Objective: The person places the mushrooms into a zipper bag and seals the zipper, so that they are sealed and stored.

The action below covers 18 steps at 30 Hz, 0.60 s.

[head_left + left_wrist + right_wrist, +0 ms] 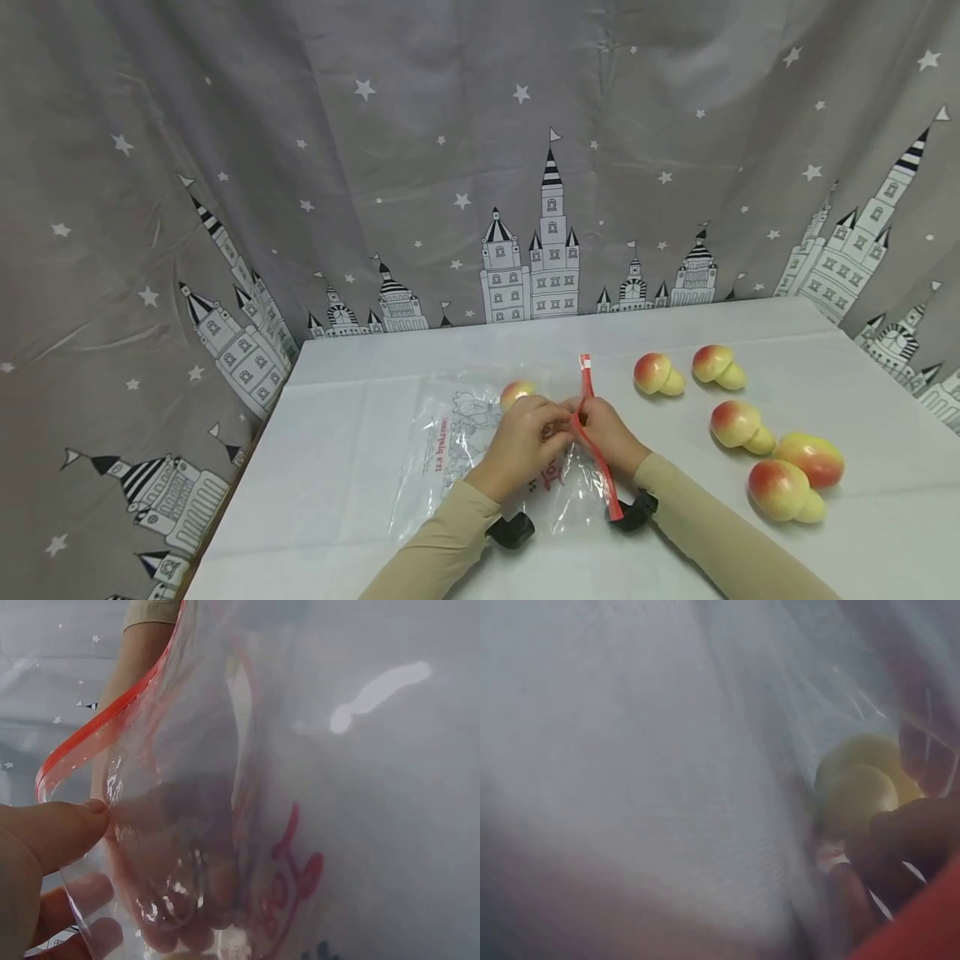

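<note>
A clear zip bag (420, 467) with a red zip strip (611, 496) and printing lies under both hands. My left hand (525, 442) pinches the bag's edge beside the strip, thumb on the plastic (82, 825). My right hand (611, 433) is at the bag's mouth, the strip crossing in front of it; in the left wrist view its fingers (180, 922) show blurred through the film. A yellow and red toy mushroom (516, 392) appears at the bag, partly hidden by my left hand. In the right wrist view fingers lie close to a yellow mushroom (862, 787); whether they grip it is unclear.
Several red and yellow toy mushrooms lie on the right of the white table (300, 467), among them one at the back (718, 367) and one at the front (783, 492). A rounder red and yellow piece (810, 458) touches these. Behind the table hangs a grey curtain (450, 125).
</note>
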Each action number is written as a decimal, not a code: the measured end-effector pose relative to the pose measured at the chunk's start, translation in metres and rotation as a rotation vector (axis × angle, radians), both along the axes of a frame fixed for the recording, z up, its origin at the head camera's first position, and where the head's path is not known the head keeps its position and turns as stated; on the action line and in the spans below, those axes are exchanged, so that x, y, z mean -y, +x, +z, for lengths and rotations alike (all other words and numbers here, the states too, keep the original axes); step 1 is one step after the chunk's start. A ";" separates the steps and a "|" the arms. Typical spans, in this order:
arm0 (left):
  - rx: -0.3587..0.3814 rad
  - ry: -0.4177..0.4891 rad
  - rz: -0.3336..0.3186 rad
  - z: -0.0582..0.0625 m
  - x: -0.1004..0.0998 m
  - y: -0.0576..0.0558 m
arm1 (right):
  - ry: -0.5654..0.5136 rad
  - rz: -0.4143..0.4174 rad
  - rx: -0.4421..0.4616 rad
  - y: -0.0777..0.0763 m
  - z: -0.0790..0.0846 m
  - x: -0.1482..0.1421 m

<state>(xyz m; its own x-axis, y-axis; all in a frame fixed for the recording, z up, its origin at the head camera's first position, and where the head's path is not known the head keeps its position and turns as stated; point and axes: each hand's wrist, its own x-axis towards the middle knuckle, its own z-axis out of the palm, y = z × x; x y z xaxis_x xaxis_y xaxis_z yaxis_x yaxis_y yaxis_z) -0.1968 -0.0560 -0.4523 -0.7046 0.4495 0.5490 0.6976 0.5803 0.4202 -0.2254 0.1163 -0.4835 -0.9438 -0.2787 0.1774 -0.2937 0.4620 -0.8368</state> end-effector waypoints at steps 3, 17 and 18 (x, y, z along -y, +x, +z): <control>0.001 0.010 -0.013 0.000 0.000 0.000 | -0.005 0.057 -0.022 0.001 0.001 -0.001; -0.027 -0.005 -0.022 0.001 0.001 0.000 | 0.080 0.221 -0.163 0.000 0.000 -0.007; -0.029 -0.003 -0.020 0.001 0.001 0.000 | 0.092 0.229 -0.178 0.000 0.000 -0.007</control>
<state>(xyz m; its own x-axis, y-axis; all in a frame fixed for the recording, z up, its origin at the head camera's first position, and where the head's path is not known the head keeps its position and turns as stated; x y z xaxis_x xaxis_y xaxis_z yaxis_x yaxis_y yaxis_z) -0.1970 -0.0568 -0.4514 -0.6790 0.4654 0.5678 0.7213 0.5672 0.3975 -0.2251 0.1233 -0.4832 -0.8109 -0.5032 0.2989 -0.5374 0.4379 -0.7207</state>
